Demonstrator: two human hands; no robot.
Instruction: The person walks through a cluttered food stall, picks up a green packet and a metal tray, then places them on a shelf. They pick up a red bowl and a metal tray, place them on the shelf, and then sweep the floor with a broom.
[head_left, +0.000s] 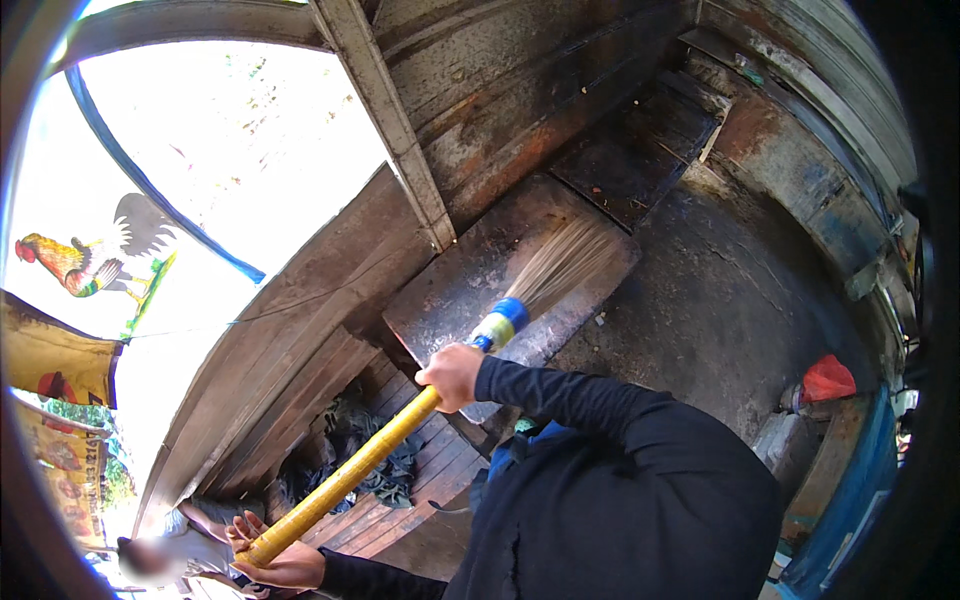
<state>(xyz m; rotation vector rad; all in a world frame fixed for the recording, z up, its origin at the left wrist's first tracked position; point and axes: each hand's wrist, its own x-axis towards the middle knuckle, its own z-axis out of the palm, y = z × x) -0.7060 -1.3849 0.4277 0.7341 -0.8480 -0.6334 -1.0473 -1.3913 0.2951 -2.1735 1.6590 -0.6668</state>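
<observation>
A broom with a long yellow handle (352, 472) and stiff, straw-coloured bristles (562, 259) lies slantwise across the view. Blue and pale yellow wrapping (501, 322) binds the bristles at the head. My right hand (452, 376) is closed round the handle just below the wrapping. At the handle's far end, my left hand (277, 559) cups the butt with its fingers partly curled. The bristles fan out over a worn, dark rectangular panel (442, 292); whether their tips touch it, I cannot tell.
Dark cloths (390, 469) lie on wooden slats beside the panel. A stained floor (697, 300) spreads to the right, with a red plastic piece (828, 379) near its edge. A metal post (397, 127) stands by the opening. Another person (199, 544) is at the lower left.
</observation>
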